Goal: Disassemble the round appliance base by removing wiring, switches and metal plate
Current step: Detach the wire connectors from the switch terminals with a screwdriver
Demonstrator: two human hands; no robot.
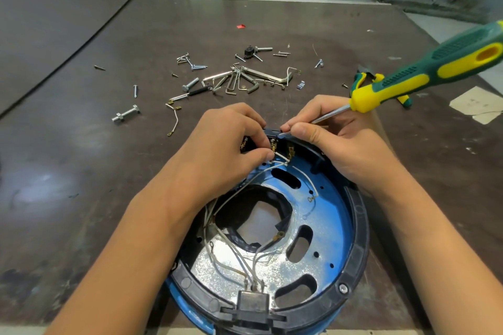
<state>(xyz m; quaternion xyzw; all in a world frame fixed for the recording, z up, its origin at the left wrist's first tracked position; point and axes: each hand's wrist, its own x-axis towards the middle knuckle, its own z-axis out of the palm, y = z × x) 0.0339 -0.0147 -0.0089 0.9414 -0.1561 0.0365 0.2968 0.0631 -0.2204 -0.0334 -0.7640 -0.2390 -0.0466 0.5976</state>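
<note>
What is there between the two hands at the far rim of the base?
Head view: a black switch with white wires, and the tip of the screwdriver.

Screwdriver (408, 81) handle cut by the right edge, shaft partly hidden in the right hand (340, 144); round base (359, 226) cropped below; left hand (226, 149) partly covers the switches (290, 150).
</note>
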